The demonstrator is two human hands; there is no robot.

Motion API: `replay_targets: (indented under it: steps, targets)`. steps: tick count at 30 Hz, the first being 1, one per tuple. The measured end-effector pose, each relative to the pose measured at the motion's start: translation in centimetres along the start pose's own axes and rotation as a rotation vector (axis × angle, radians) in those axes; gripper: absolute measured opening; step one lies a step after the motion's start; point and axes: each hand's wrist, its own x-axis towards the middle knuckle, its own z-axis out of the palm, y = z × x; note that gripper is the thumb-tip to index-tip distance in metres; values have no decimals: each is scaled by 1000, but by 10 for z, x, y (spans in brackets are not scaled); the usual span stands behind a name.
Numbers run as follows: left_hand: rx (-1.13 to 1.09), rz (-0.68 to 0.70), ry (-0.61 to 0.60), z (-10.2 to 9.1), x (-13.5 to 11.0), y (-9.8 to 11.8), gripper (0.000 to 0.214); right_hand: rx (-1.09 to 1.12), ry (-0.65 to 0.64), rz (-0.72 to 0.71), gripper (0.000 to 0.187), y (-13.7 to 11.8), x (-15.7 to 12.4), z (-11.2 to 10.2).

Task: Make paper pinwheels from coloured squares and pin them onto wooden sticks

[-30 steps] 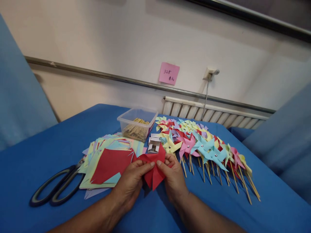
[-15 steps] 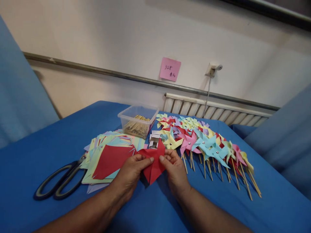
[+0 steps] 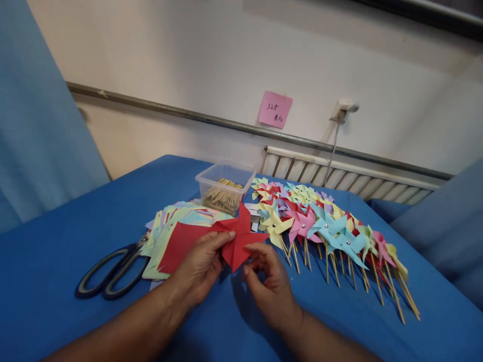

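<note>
Blue table [image 3: 75, 226], cream wall [image 3: 188, 60], red pinwheel [image 3: 237, 241]

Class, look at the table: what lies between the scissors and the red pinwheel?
The head view shows a fanned stack of paper squares, a red sheet on top, between the scissors and the red pinwheel.

A blue-covered counter [image 3: 75, 236] carries scissors [image 3: 109, 271] near left, cut paper squares [image 3: 169, 234], a far stick tub [image 3: 225, 187], and pinwheels [image 3: 328, 226] right.
</note>
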Motion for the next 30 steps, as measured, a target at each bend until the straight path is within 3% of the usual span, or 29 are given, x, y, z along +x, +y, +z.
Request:
replay_targets:
  steps: [3,6,13,19,30]
  targets:
    - [35,6,-47,2,-3,-2,7,-84,-40,-30,21,0,-1,-3]
    - [80,14,-51,4,-5,-6,12,-17,-5,27,5,0,3,-5]
    - [211,10,8,0,1,-18,15,183,120,183,20,4,12,-4]
    - [229,-33,-91,-1,2,-20,11,146,173,183,24,10,15,-6]
    - [277,-44,-97,-5,6,-23,13,117,186,209,25,9,18,-6]
